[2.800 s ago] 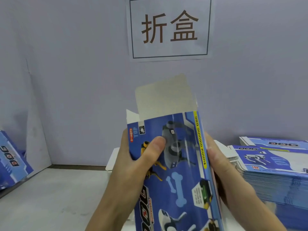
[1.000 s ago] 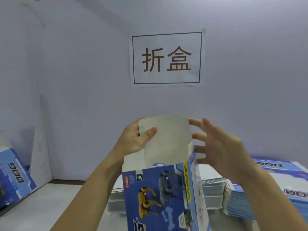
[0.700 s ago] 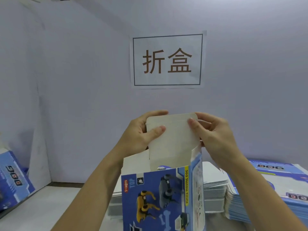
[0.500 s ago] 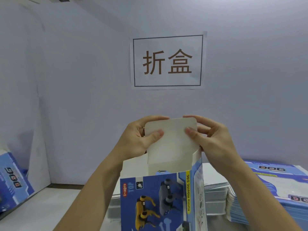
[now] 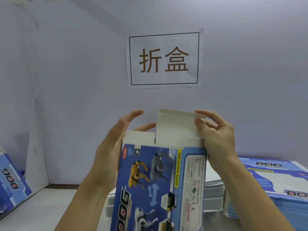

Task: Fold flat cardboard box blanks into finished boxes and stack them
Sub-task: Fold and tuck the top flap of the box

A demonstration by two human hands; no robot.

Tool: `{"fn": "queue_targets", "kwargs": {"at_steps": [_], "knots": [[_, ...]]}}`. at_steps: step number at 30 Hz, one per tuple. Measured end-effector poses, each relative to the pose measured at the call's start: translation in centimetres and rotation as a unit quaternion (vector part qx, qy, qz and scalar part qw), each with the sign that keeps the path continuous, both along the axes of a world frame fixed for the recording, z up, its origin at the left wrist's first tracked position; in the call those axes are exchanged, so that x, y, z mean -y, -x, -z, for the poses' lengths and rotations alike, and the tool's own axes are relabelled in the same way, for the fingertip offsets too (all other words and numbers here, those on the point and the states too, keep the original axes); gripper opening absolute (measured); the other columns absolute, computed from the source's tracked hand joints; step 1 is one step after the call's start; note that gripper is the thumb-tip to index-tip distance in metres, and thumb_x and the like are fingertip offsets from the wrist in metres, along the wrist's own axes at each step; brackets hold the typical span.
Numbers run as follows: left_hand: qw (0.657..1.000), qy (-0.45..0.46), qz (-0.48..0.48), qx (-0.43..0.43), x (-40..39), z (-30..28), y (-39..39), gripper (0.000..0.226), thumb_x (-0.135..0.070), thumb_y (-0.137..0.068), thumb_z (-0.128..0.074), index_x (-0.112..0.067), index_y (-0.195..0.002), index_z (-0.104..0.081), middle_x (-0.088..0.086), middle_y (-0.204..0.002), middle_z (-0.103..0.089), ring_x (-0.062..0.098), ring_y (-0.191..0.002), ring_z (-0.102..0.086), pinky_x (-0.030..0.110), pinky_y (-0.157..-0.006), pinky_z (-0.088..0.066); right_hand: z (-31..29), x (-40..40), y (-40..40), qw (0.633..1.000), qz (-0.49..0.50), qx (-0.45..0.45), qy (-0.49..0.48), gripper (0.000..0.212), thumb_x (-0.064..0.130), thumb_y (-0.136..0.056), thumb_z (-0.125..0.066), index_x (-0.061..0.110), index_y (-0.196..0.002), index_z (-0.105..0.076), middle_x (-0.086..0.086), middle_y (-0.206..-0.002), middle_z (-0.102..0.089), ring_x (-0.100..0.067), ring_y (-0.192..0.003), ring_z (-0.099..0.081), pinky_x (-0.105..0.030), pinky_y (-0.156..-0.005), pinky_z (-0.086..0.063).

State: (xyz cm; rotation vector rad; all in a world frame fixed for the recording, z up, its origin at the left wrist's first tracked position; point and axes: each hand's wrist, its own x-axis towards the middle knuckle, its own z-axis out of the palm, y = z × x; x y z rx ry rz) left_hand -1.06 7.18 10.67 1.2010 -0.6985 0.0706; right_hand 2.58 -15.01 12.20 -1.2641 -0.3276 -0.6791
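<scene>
The right hand (image 5: 216,137) pinches the top flap (image 5: 176,125) of the box, thumb on the near face and fingers curled over its bent upper edge, so the narrow tuck strip at the top folds away toward the wall. The left hand (image 5: 110,152) stands against the left side of the box (image 5: 155,185), palm along its edge with the fingers straight and spread, reaching up behind the small white side flap (image 5: 140,136); it steadies the box without curling round it. The box is held upright in the air in front of the person, above the bench (image 5: 38,209), opened into a tube, its blue printed front showing toy dogs, a bone and big "DOG" lettering, with a pale side panel of small print facing right. Its top is not yet closed, the tall flap standing up above the opening. Behind and to the right of the box lies a thick stack of flat blanks (image 5: 273,185), blue print uppermost, and just beside it, behind the box, a lower stack of pale blanks (image 5: 213,195). At the far left edge another blue printed box (image 5: 11,185) leans at an angle. On the pale wall above hangs a white paper sign (image 5: 164,59) with two brown characters inside a dark frame.
</scene>
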Motion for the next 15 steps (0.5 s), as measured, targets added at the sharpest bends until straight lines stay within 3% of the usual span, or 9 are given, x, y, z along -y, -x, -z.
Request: {"fn": "queue_targets", "kwargs": {"at_steps": [1,3,5,6,8,10,12,14,15], "knots": [[1.0,-0.014,0.014,0.012,0.1,0.8,0.7,0.071,-0.068,-0.077,-0.069,-0.039,-0.139,-0.051,0.009,-0.137,-0.062,0.041,-0.12,-0.062,0.056,-0.091,-0.054,0.0,0.1,0.0,1.0,0.004,-0.002,-0.004,0.035,0.005,-0.096,-0.062,0.035,-0.086,-0.077,0.001,-0.077,-0.077,-0.014,-0.061,-0.061,-0.027,-0.056,-0.054],[0.995,-0.079,-0.043,0.049,1.1,2.0,1.6,0.058,-0.066,-0.08,-0.068,-0.051,-0.134,-0.051,0.004,-0.132,-0.066,0.033,-0.12,-0.064,0.055,-0.095,-0.052,0.2,-0.1,-0.2,1.0,0.019,0.0,-0.004,0.029,0.011,-0.098,-0.063,0.038,-0.099,-0.073,0.002,-0.077,-0.076,-0.014,-0.063,-0.061,-0.029,-0.058,-0.054],[0.983,-0.085,-0.144,0.071,2.3,2.1,1.8,0.03,-0.056,-0.089,-0.057,-0.054,-0.119,-0.06,-0.001,-0.12,-0.072,0.024,-0.108,-0.07,0.042,-0.084,-0.058,0.4,-0.2,0.1,0.998,0.058,-0.008,0.013,0.027,0.024,-0.099,-0.063,0.042,-0.119,-0.061,0.008,-0.08,-0.073,-0.013,-0.07,-0.062,-0.032,-0.065,-0.054],[0.981,-0.061,-0.172,0.061,2.7,2.1,1.8,0.027,-0.05,-0.088,-0.052,-0.054,-0.112,-0.063,-0.001,-0.112,-0.075,0.022,-0.099,-0.074,0.035,-0.073,-0.061,0.7,-0.2,0.5,0.997,0.071,-0.014,0.03,0.032,0.036,-0.098,-0.062,0.043,-0.127,-0.053,0.011,-0.088,-0.071,-0.014,-0.079,-0.064,-0.033,-0.071,-0.054],[0.979,-0.013,-0.198,0.036,3.4,1.7,2.2,0.026,-0.046,-0.084,-0.05,-0.052,-0.105,-0.064,0.002,-0.097,-0.077,0.027,-0.082,-0.076,0.033,-0.056,-0.061,1.7,-0.2,1.7,0.993,0.049,-0.025,0.107,0.053,0.065,-0.086,-0.058,0.051,-0.134,-0.04,0.009,-0.112,-0.066,-0.015,-0.101,-0.065,-0.039,-0.084,-0.053],[0.972,0.002,-0.229,0.049,4.3,1.5,2.7,0.029,-0.055,-0.079,-0.053,-0.051,-0.107,-0.061,0.018,-0.09,-0.07,0.047,-0.075,-0.067,0.05,-0.053,-0.06,2.9,-0.9,3.1,0.979,-0.002,-0.018,0.203,0.065,0.08,-0.072,-0.053,0.062,-0.132,-0.038,0.013,-0.128,-0.057,-0.008,-0.115,-0.06,-0.037,-0.09,-0.052],[0.967,0.009,-0.247,0.068,5.2,1.7,2.8,0.036,-0.06,-0.074,-0.055,-0.05,-0.109,-0.057,0.019,-0.088,-0.069,0.05,-0.075,-0.065,0.054,-0.055,-0.059,3.8,-1.4,3.6,0.971,-0.004,-0.002,0.24,0.073,0.08,-0.064,-0.057,0.067,-0.133,-0.036,0.024,-0.133,-0.048,0.006,-0.121,-0.051,-0.026,-0.094,-0.05],[0.965,0.02,-0.252,0.071,5.6,2.0,2.6,0.037,-0.058,-0.072,-0.057,-0.048,-0.107,-0.057,0.002,-0.088,-0.074,0.03,-0.07,-0.074,0.034,-0.051,-0.059,4.3,-1.8,3.6,0.976,-0.006,0.014,0.217,0.08,0.073,-0.062,-0.065,0.066,-0.135,-0.033,0.027,-0.129,-0.046,0.015,-0.115,-0.051,-0.011,-0.088,-0.049],[0.966,0.021,-0.251,0.063,5.8,2.1,2.6,0.038,-0.058,-0.071,-0.058,-0.047,-0.107,-0.058,-0.002,-0.09,-0.075,0.024,-0.071,-0.075,0.027,-0.051,-0.058,4.4,-1.8,3.5,0.98,-0.028,0.022,0.196,0.081,0.067,-0.065,-0.071,0.065,-0.136,-0.031,0.023,-0.128,-0.051,0.013,-0.111,-0.056,-0.01,-0.087,-0.051]]}}
